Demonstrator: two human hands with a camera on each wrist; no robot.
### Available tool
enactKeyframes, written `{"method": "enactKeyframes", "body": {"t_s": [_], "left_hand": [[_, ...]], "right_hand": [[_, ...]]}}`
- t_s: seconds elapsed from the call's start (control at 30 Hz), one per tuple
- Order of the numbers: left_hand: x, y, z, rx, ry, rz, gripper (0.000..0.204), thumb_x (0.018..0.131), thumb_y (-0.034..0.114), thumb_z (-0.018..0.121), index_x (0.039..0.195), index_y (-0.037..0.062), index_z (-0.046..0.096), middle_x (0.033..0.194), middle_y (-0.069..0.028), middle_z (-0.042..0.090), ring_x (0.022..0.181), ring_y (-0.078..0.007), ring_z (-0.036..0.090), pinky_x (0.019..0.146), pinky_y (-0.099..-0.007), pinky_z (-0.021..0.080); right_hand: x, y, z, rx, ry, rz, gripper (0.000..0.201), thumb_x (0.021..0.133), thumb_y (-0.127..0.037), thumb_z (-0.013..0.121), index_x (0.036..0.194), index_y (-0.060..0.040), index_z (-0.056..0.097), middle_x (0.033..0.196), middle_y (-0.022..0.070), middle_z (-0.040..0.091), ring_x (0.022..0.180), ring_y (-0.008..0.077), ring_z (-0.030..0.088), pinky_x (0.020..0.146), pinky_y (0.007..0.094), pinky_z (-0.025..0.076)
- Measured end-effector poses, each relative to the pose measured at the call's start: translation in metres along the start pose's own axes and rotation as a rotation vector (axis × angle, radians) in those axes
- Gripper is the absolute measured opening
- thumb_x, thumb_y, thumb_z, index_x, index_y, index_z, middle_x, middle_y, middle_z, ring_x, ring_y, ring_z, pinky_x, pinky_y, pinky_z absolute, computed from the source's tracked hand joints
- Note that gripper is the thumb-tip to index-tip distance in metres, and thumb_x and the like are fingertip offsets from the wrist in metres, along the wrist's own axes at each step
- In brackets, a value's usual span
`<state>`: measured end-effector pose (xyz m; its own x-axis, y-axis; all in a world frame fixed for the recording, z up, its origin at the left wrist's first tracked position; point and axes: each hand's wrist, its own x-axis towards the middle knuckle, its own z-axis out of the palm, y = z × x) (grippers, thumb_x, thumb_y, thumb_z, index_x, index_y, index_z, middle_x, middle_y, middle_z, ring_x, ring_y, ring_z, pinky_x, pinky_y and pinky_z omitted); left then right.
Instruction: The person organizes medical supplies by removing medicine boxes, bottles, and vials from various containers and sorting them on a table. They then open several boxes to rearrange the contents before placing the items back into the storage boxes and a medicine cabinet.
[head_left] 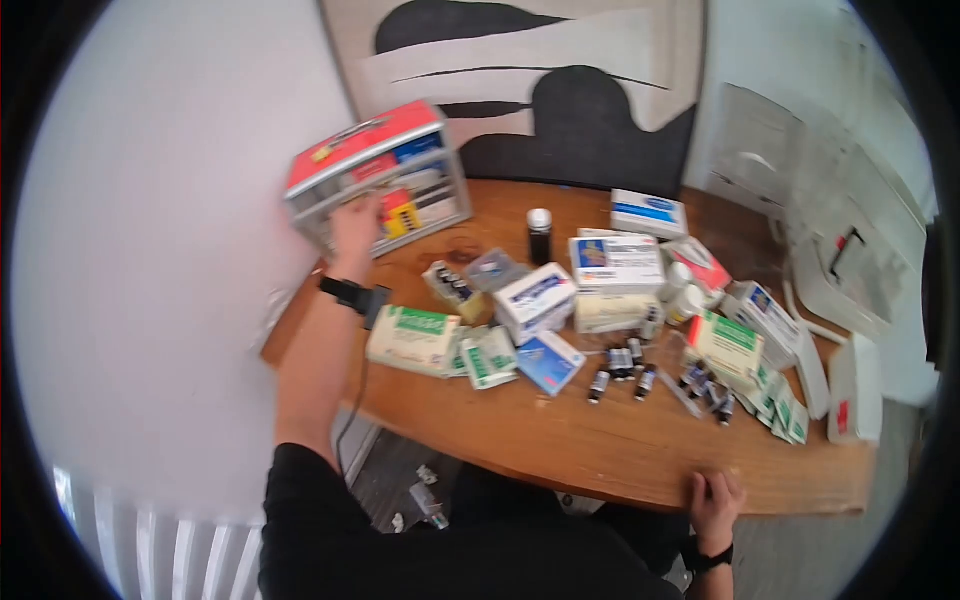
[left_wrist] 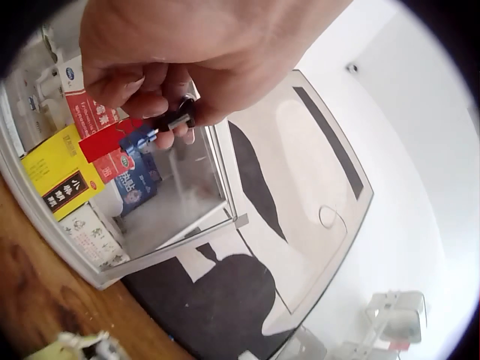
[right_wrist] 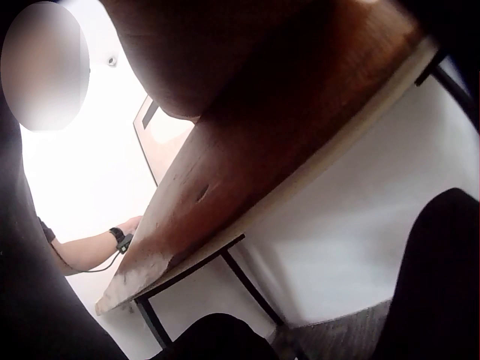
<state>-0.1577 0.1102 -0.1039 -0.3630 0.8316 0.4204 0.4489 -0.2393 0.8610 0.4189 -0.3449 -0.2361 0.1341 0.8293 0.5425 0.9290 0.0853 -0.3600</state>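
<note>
My left hand [head_left: 357,225] is inside the front of a red-topped medicine case [head_left: 365,147] with a silver frame at the back left. In the left wrist view, its fingers and thumb pinch a small dark object [left_wrist: 180,118] with a shiny end; I cannot tell its kind. Just behind those fingers are a yellow box [left_wrist: 60,172], a red and white box [left_wrist: 90,109] and a blue packet [left_wrist: 141,184]. My right hand [head_left: 715,505] rests at the table's front edge, fingers loosely bent, holding nothing.
Medicine boxes [head_left: 617,262], green and white sachets [head_left: 490,357] and several small dark vials [head_left: 645,382] cover the wooden table [head_left: 560,455]. A dark bottle [head_left: 540,240] with a white cap stands near the case. Clear plastic bins [head_left: 840,240] stand at the right.
</note>
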Motion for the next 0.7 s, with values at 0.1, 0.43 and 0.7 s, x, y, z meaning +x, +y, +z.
{"method": "enactKeyframes", "body": {"t_s": [0.1, 0.43, 0.7], "left_hand": [[-0.067, 0.014, -0.009, -0.006, -0.144, 0.091, 0.031, 0.106, 0.029, 0.070, 0.093, 0.0026, 0.080, 0.084, -0.0018, 0.075, 0.069, -0.0067, 0.058, 0.063, -0.0288, 0.046], [-0.176, 0.085, -0.059, 0.528, -0.362, 0.263, 0.026, 0.095, 0.024, 0.079, 0.106, 0.0004, 0.077, 0.092, -0.0207, 0.078, 0.078, -0.0357, 0.075, 0.074, -0.0431, 0.060], [0.027, 0.025, -0.047, 0.998, -0.285, 0.525, 0.055, 0.086, 0.021, 0.087, 0.131, -0.0011, 0.066, 0.125, -0.0257, 0.073, 0.118, -0.0435, 0.070, 0.100, -0.0496, 0.058]], "right_hand": [[-0.002, 0.007, 0.001, 0.006, -0.041, 0.017, 0.019, 0.091, -0.010, 0.080, 0.083, -0.0083, 0.064, 0.077, 0.0128, 0.060, 0.070, 0.0368, 0.060, 0.063, 0.0464, 0.043], [-0.002, 0.007, 0.001, 0.069, -0.080, 0.040, 0.016, 0.095, -0.007, 0.075, 0.086, -0.0028, 0.063, 0.081, 0.0167, 0.059, 0.076, 0.0408, 0.059, 0.069, 0.0490, 0.043], [-0.007, 0.011, 0.004, -0.011, -0.058, 0.041, 0.014, 0.095, -0.006, 0.074, 0.086, -0.0029, 0.064, 0.081, 0.0162, 0.058, 0.077, 0.0404, 0.059, 0.070, 0.0489, 0.042]]}}
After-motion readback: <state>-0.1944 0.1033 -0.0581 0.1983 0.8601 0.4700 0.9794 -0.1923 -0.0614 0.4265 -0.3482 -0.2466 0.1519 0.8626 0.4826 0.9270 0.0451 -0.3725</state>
